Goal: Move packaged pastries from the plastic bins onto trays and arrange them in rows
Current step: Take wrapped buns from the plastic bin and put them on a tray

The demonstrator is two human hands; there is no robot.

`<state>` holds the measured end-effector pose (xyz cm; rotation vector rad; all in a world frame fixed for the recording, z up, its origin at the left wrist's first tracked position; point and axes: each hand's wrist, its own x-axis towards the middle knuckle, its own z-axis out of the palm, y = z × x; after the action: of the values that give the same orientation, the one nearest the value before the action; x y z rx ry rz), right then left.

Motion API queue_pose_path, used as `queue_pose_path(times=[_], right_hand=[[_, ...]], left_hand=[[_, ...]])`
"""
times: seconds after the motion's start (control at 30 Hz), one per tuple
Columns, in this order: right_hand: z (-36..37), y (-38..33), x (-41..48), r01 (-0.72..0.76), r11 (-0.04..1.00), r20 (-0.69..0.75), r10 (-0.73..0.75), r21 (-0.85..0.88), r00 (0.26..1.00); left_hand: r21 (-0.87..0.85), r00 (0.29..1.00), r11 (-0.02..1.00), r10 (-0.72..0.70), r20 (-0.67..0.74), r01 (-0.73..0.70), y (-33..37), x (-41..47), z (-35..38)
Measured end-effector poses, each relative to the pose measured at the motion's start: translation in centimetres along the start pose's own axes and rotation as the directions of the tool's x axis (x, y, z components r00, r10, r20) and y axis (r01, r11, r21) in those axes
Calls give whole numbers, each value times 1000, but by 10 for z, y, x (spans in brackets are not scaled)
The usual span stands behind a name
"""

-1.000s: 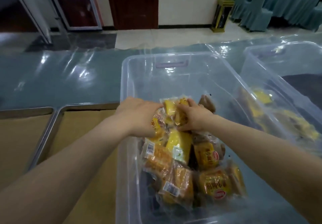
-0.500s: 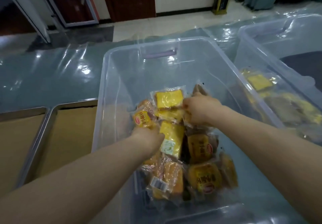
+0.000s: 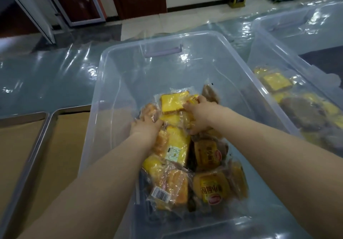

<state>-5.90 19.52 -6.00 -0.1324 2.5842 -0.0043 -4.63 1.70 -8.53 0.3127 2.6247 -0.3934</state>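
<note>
since half a second ago my left hand [image 3: 146, 127] has slid farther into the bin [image 3: 111, 75], up the left edge of the pile of pastry packets [image 3: 209, 186]. its fingers lie among the wrappers at the pile's far left corner, touching a bun packet [image 3: 150, 111]; i cannot tell whether they are clamped on it or only resting. my right hand [image 3: 201, 115] sits just right of it, fingers and thumb curled round a packet [image 3: 187, 119] beside the yellow cake slice [image 3: 172, 101]. the pile fills the near half of the bin. two brown-lined trays [image 3: 65, 145] lie just left of the bin. a second bin [image 3: 259, 39] holding more packets stands to the right.
</note>
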Motion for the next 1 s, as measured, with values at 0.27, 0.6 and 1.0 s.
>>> queue_pose_path(times=[0.27, 0.6, 1.0], right_hand=[[3, -4, -1, 4, 1000, -232, -8, -18, 973], [-32, -7, -18, 146, 941, -488, 23, 306, 873], [-97, -131, -120, 592, 659, -794, 13, 464, 607]], left_hand=[[-216, 993, 975, -74, -87, 54, -1, 4, -22], [-370, 933, 929, -111, -342, -25, -23, -29, -66], [-666, 651, 633, -320, -689, -394, -181, -186, -96]])
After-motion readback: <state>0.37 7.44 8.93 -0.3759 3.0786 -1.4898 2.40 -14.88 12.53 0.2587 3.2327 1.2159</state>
